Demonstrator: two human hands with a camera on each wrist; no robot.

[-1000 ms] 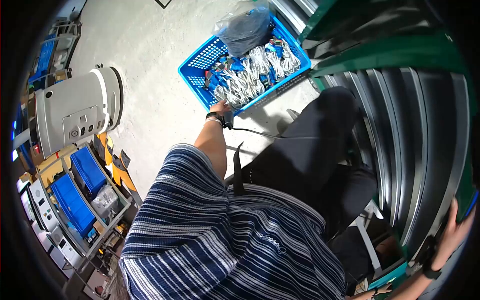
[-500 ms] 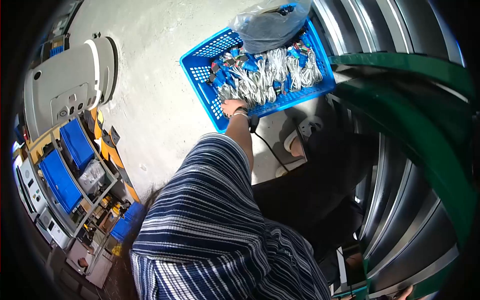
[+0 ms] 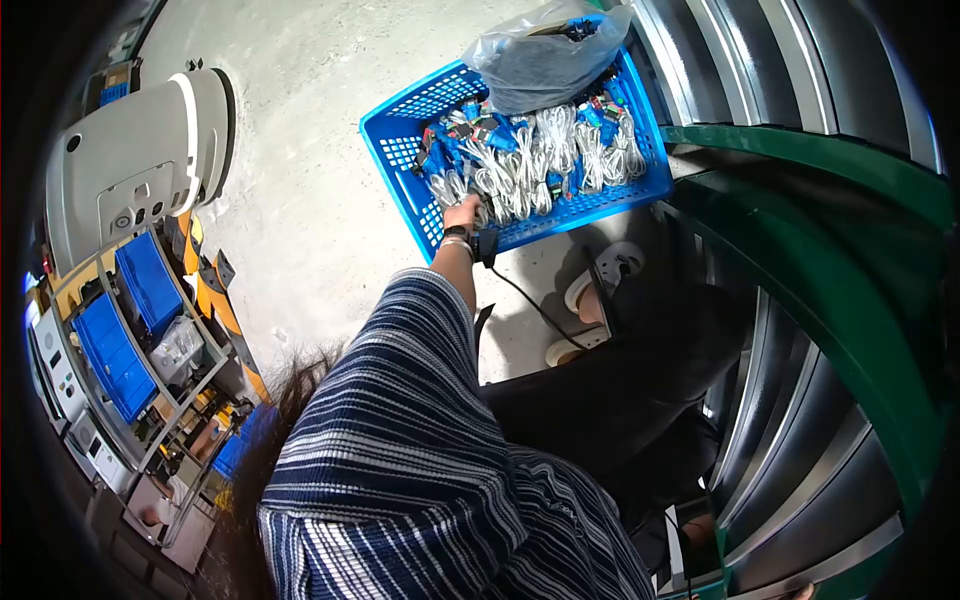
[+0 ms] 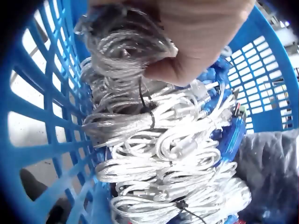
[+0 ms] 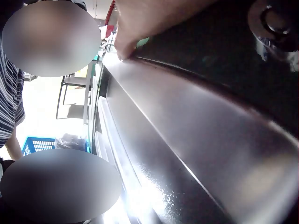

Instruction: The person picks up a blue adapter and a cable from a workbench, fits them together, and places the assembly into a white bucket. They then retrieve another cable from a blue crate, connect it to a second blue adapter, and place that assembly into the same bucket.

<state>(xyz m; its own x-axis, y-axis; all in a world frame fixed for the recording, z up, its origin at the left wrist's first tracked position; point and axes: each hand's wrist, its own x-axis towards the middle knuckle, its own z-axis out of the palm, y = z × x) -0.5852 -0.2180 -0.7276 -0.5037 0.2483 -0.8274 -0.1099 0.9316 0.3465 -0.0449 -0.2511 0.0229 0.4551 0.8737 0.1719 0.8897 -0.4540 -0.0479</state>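
In the left wrist view my left hand (image 4: 201, 37) grips a looped bundle of clear-jacketed cable (image 4: 124, 46), thumb pressed on its near side. Below lie several more cable bundles (image 4: 163, 144), bound with black ties. Seen from the head, the left hand (image 3: 463, 214) is inside the near left corner of a blue plastic basket (image 3: 408, 200) that holds these cables and their blue connectors. My right hand (image 5: 149, 23) rests at the edge of a long metal surface (image 5: 154, 121) in the right wrist view; most of its fingers are hidden.
A grey plastic bag (image 3: 545, 68) lies over the basket's far side. Curved-looking metal slats (image 3: 790, 70) and a green frame (image 3: 850, 320) run along the right. On the left stand a grey-white machine (image 3: 130, 160) and a shelf with blue bins (image 3: 115, 350).
My left hand has moved from the basket's near rim into its near left corner, onto the cables. The view has shifted, and the right hand has slid toward the bottom edge.
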